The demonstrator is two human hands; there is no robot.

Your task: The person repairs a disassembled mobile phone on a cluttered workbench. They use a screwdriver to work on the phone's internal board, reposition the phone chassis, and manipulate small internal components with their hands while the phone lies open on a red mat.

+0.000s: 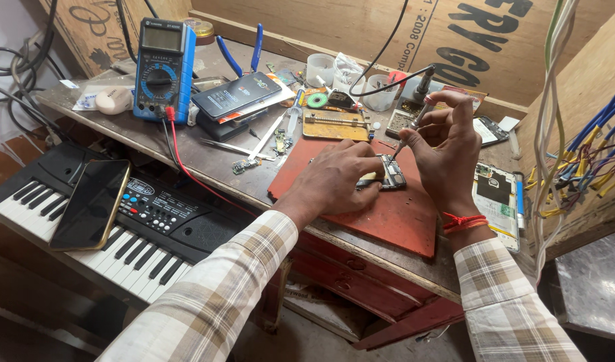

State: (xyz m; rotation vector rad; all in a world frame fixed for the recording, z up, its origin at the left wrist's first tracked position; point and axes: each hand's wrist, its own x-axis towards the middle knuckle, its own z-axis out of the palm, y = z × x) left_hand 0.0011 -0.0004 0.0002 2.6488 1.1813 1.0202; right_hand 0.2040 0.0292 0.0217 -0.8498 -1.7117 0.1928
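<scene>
Head view: opened phone [388,175] on red mat [394,218], near mat's far edge. Our left hand [337,175] pins it flat; right hand [448,151] pinches screwdriver [409,131], tip on phone. We judge it light, fragile; hold by edges.

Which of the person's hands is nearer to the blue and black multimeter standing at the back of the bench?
Left. The left hand presses the opened phone on the red mat, on the blue and black multimeter's side. The right hand, holding a screwdriver, is farther away.
</scene>
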